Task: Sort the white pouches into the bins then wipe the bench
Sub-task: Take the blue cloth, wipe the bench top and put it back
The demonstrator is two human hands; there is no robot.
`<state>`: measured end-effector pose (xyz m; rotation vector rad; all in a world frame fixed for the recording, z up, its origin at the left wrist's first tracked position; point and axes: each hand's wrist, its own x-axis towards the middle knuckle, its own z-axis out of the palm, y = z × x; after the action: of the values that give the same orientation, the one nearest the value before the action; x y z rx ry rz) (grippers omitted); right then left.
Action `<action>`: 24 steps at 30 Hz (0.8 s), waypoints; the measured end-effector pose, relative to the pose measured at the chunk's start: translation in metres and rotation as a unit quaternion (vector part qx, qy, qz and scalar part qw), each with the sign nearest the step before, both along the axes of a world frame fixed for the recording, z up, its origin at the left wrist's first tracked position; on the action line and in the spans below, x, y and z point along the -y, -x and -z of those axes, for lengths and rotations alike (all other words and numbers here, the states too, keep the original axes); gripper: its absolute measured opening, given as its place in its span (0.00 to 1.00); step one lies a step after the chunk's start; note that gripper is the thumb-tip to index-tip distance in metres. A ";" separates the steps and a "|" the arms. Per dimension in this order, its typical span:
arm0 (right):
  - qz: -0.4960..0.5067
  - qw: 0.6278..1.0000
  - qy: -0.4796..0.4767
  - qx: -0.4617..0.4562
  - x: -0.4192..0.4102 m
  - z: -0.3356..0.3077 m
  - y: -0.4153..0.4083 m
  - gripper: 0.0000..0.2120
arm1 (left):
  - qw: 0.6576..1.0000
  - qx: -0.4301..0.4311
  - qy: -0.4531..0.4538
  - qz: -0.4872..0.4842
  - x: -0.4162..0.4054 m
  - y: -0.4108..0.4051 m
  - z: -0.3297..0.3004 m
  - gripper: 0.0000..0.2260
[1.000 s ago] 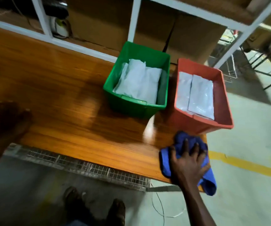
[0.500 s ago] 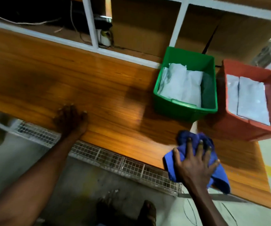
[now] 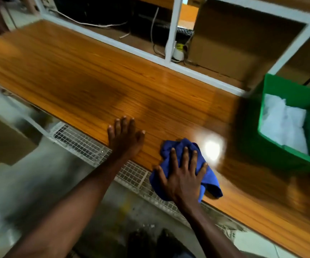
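My right hand (image 3: pixel 183 175) presses flat on a crumpled blue cloth (image 3: pixel 209 180) at the front edge of the wooden bench (image 3: pixel 87 81). Just left of it my left hand (image 3: pixel 124 136) lies flat on the bench edge with fingers spread, holding nothing. At the right edge of the view stands a green bin (image 3: pixel 288 90) with white pouches (image 3: pixel 282 121) lying inside. The red bin is out of view.
A white metal shelf frame (image 3: pixel 171 30) runs along the back of the bench, with cables, a cardboard box (image 3: pixel 228 45) and a small device behind it. A wire mesh ledge (image 3: pixel 79 142) hangs below the front edge. Another cardboard box (image 3: pixel 3 140) sits on the floor at left.
The view has swung left, so the red bin has left the frame. My right hand has slid the cloth leftwards along the bench edge, closer to my left hand, which stays planted.
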<state>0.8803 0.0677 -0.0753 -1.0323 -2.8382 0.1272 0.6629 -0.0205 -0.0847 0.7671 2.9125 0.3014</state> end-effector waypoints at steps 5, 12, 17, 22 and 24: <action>-0.058 0.998 0.005 0.009 0.024 0.000 0.067 0.40 | 0.999 0.010 0.037 0.001 0.038 0.073 -0.007 0.35; -0.116 0.993 -0.004 0.012 0.068 0.004 0.168 0.41 | 0.998 0.019 0.055 -0.007 0.082 0.173 -0.006 0.37; -0.149 0.989 0.014 0.008 0.102 -0.003 0.242 0.40 | 0.998 0.013 0.059 -0.011 0.117 0.238 -0.009 0.36; -0.190 0.981 0.034 0.011 0.135 -0.003 0.323 0.39 | 0.999 0.003 0.040 -0.016 0.149 0.287 -0.011 0.36; -0.203 0.978 0.037 0.014 0.149 -0.002 0.354 0.39 | 0.999 0.006 0.034 -0.034 0.169 0.313 -0.009 0.35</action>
<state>0.5268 -0.0814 -0.0736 -0.4522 -3.0492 0.2571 0.3499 -0.1893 -0.0760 0.6554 2.9252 0.2124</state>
